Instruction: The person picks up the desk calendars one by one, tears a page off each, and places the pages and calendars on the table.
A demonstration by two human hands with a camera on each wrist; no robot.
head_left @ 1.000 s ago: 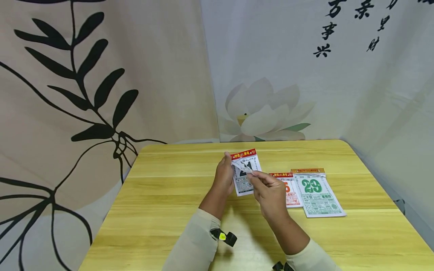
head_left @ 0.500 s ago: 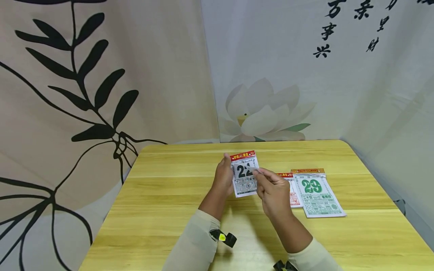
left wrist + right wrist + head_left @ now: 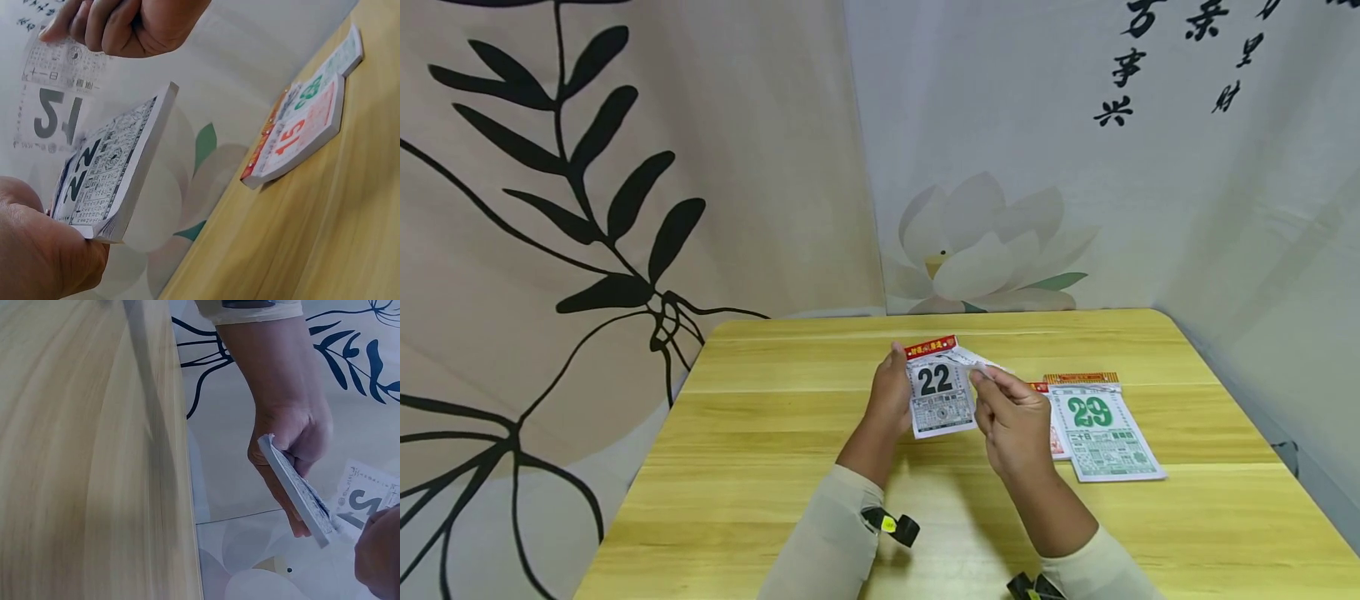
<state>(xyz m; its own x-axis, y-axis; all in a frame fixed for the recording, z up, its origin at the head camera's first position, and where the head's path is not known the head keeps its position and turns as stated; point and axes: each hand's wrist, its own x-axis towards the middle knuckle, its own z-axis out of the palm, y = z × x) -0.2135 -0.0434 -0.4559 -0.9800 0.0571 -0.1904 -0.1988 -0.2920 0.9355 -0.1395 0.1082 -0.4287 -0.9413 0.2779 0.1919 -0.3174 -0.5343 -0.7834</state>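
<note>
My left hand (image 3: 887, 396) grips a small tear-off calendar (image 3: 942, 398) by its left side, above the table. It has a red header and a white top sheet with a black 22. My right hand (image 3: 1018, 425) pinches a thin calendar page (image 3: 53, 103) between thumb and fingers. In the left wrist view that page shows a 21 in reverse, seen through from behind, and hangs beside the pad. Whether a corner of it still joins the pad I cannot tell. From the right wrist view, the pad's thick edge (image 3: 297, 494) lies against my left palm.
Right of my hands, a calendar with a green 29 (image 3: 1090, 412) lies on the wooden table (image 3: 760, 467). It overlaps a smaller red-print calendar (image 3: 290, 140) showing 15. Behind the table hang printed curtains (image 3: 775, 167).
My right hand has moved right, drawing the 21 page off the pad's face, so the 22 sheet now shows fully. My left hand and the pad have shifted slightly left.
</note>
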